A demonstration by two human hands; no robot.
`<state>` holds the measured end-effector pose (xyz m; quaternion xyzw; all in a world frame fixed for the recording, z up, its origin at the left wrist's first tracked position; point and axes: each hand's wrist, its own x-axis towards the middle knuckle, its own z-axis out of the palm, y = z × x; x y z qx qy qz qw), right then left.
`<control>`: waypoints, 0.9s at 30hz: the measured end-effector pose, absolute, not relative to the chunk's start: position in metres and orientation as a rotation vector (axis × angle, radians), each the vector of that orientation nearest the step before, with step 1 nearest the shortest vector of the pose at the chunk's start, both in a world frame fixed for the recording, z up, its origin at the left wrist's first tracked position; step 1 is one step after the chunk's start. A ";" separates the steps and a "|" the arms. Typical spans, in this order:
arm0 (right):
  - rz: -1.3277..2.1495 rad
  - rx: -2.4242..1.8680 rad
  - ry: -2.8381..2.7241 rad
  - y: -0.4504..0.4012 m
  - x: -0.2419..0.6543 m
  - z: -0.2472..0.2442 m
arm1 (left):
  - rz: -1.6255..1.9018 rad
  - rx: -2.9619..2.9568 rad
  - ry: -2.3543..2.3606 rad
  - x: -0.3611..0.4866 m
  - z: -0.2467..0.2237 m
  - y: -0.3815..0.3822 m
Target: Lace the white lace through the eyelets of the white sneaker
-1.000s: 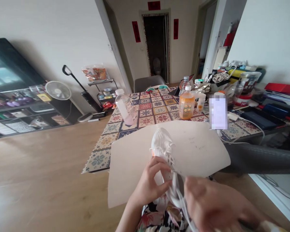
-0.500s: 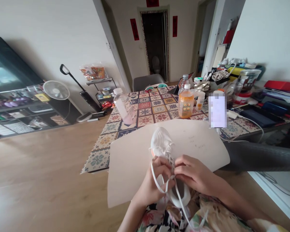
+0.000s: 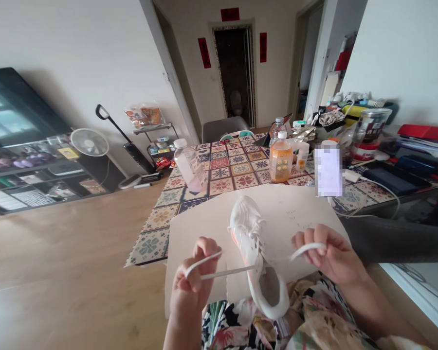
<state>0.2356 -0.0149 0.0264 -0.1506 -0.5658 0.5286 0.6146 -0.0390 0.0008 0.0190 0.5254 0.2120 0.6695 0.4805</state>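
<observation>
A white shoe [image 3: 253,248] with a pinkish-orange patch on its side lies on a large white sheet [image 3: 204,218], toe pointing away from me, heel near my lap. My left hand [image 3: 197,272] is closed on one end of the white shoelace [image 3: 228,273], which runs taut from the shoe's upper eyelets to the left. To the right of the shoe, my right hand [image 3: 323,253] is closed on another stretch of white lace, slightly blurred. Neither hand touches the shoe body.
Beyond the sheet, the patterned table [image 3: 219,172] bears a pink-tinted bottle [image 3: 190,167], an orange drink bottle [image 3: 280,160] and a blurred-out phone [image 3: 328,170] with a white cable. Jars and folders crowd the right side.
My hands have moved apart from the shoe's lacing, left hand to the left and right hand to the right, pulling the lace ends out. The shoe opening is now uncovered.
</observation>
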 end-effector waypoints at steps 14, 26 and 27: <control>0.386 -0.577 -1.952 -0.034 0.211 0.026 | 1.070 1.289 0.576 0.003 0.020 -0.027; 0.269 -0.603 -2.026 -0.042 0.203 0.035 | 1.210 1.675 0.738 0.012 0.026 -0.027; 0.296 -0.625 -1.982 -0.042 0.204 0.033 | 1.203 1.691 0.718 0.013 0.026 -0.027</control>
